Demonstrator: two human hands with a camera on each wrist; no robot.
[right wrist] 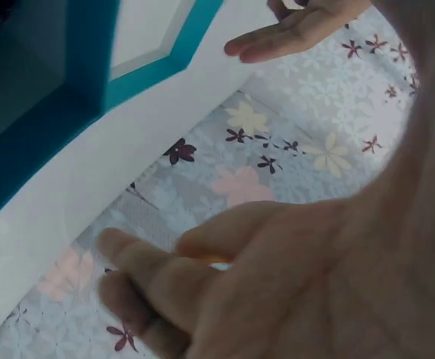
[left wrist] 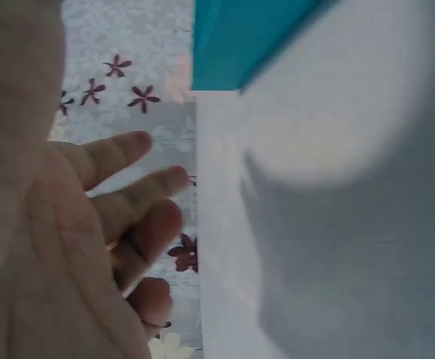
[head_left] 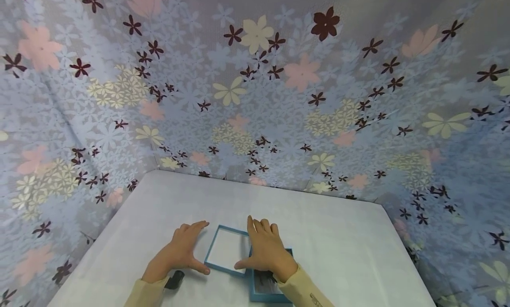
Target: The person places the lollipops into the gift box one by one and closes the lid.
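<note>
A shallow blue-rimmed square tray or box lid (head_left: pixel 225 270) with a white inside lies on the white table. Beside it on the right stands a blue open box (head_left: pixel 271 298), partly covered by the right hand and sleeve; its dark grey contents are unclear. My left hand (head_left: pixel 179 251) is left of the lid, thumb and fingers spread apart, holding nothing. Over the lid's right edge and the box hovers my right hand (head_left: pixel 264 249), also spread and holding nothing. In the left wrist view a blue corner (left wrist: pixel 255 41) shows beyond the loosely bent fingers.
The white table (head_left: pixel 338 236) reaches back to a flower-patterned cloth (head_left: pixel 279 103) that hangs behind and at both sides. A small black object (head_left: pixel 174 280) sits at the left wrist. Something red shows at the box's corner in the right wrist view.
</note>
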